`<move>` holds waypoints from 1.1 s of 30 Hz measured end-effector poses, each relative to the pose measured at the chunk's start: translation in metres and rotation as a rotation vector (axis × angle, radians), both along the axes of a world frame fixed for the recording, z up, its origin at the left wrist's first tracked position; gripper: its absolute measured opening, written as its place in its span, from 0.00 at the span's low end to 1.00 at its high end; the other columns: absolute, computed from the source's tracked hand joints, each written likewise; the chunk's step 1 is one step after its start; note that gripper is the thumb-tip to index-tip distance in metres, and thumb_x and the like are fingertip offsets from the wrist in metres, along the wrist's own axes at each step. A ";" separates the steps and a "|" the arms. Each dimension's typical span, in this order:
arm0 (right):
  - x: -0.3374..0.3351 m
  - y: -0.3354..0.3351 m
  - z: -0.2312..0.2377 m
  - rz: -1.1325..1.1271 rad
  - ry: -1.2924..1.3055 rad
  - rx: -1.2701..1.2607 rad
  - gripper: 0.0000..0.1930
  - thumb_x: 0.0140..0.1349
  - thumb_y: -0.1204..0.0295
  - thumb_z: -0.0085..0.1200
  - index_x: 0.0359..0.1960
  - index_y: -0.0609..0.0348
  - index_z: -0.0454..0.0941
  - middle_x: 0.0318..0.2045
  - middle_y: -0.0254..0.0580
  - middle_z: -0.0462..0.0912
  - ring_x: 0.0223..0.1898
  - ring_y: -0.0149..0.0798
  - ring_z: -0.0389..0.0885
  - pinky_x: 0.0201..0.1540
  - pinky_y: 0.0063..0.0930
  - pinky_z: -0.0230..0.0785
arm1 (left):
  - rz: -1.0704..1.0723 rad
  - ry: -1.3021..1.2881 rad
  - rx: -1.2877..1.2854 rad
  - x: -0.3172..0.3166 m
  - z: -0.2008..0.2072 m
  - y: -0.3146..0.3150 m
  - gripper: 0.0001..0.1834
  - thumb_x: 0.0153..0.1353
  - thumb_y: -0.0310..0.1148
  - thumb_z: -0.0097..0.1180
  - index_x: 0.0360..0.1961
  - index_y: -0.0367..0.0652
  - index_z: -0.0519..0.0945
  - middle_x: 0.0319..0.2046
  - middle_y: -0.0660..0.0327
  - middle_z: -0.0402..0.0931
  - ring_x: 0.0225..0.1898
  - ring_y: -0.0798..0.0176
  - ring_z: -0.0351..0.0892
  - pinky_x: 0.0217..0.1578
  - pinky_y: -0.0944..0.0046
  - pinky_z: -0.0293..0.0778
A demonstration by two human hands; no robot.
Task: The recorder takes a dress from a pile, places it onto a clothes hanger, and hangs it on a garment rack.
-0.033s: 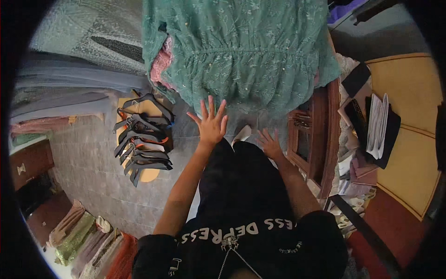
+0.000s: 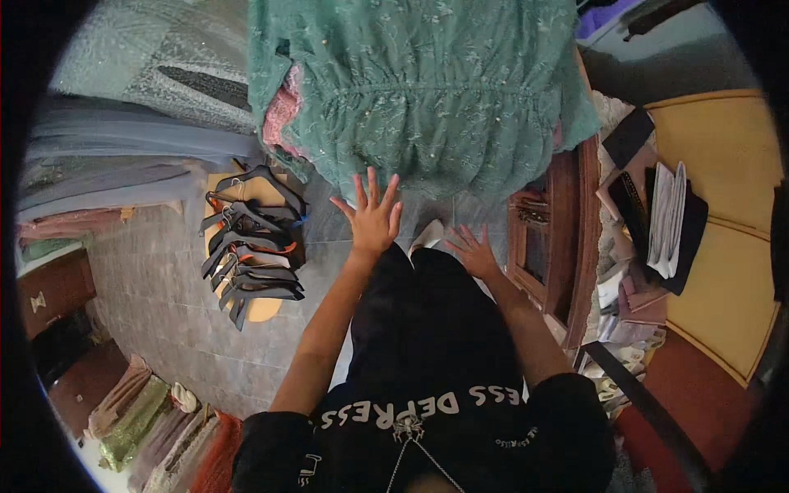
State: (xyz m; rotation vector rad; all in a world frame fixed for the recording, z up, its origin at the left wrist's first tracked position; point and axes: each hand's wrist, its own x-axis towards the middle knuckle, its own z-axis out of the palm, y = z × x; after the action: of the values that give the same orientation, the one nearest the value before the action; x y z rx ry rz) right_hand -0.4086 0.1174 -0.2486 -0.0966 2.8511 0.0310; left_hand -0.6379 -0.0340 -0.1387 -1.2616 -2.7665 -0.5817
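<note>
A green dress [image 2: 444, 99] with floral embroidery, small beads and a gathered seam fills the top middle. Pink fabric [image 2: 282, 112] shows through at its left side. My left hand [image 2: 372, 223] is raised palm down below the dress, fingers spread; its fingertips overlap the lower hem in the picture, and whether they touch it I cannot tell. Lower and to the right, my right hand [image 2: 475, 251] is held out over the floor with fingers apart, away from the dress. Both hands are empty.
Several black hangers [image 2: 253, 238] lie on a tan-topped stand at left. Grey-blue sheer fabric [image 2: 123, 135] spreads at upper left. A brown wooden cabinet [image 2: 567, 238] is close on the right, beside folded cloths [image 2: 667, 222] on a yellow surface. Folded garments [image 2: 160, 435] lie at lower left.
My right hand has shifted slightly to the left and up. My left hand and the dress look nearly the same.
</note>
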 end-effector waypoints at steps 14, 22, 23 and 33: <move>-0.070 0.050 0.037 -0.502 0.403 0.048 0.25 0.55 0.62 0.49 0.58 0.38 0.64 0.64 0.39 0.52 0.66 0.43 0.45 0.57 0.72 0.21 | -0.101 0.067 -0.010 -0.001 0.007 0.040 0.27 0.59 0.47 0.42 0.62 0.63 0.59 0.66 0.56 0.43 0.67 0.47 0.34 0.51 0.25 0.17; 0.028 0.015 0.043 -0.582 0.122 -0.187 0.27 0.58 0.64 0.45 0.62 0.38 0.58 0.66 0.44 0.44 0.67 0.52 0.39 0.53 0.78 0.21 | 0.036 0.237 0.053 -0.050 0.046 0.051 0.27 0.62 0.47 0.38 0.63 0.59 0.58 0.66 0.53 0.39 0.67 0.45 0.31 0.51 0.26 0.16; 0.013 0.020 0.054 -0.573 0.141 -0.174 0.27 0.58 0.64 0.45 0.62 0.38 0.58 0.66 0.44 0.44 0.67 0.52 0.39 0.53 0.78 0.21 | 0.089 0.239 0.020 -0.057 0.049 0.048 0.27 0.62 0.47 0.38 0.63 0.59 0.57 0.66 0.53 0.39 0.67 0.45 0.31 0.51 0.26 0.17; -0.196 0.061 0.191 -0.308 0.907 -0.067 0.26 0.61 0.56 0.40 0.63 0.33 0.55 0.66 0.48 0.44 0.67 0.54 0.36 0.52 0.74 0.11 | 0.304 0.288 0.003 -0.099 0.065 0.016 0.27 0.62 0.46 0.39 0.63 0.62 0.57 0.66 0.50 0.38 0.66 0.41 0.33 0.51 0.24 0.21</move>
State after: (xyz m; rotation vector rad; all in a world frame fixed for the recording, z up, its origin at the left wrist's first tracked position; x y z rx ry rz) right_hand -0.6044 0.1780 -0.0577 0.4610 3.7276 -0.1148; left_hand -0.7367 -0.0179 -0.0734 -0.8213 -2.6348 -0.3486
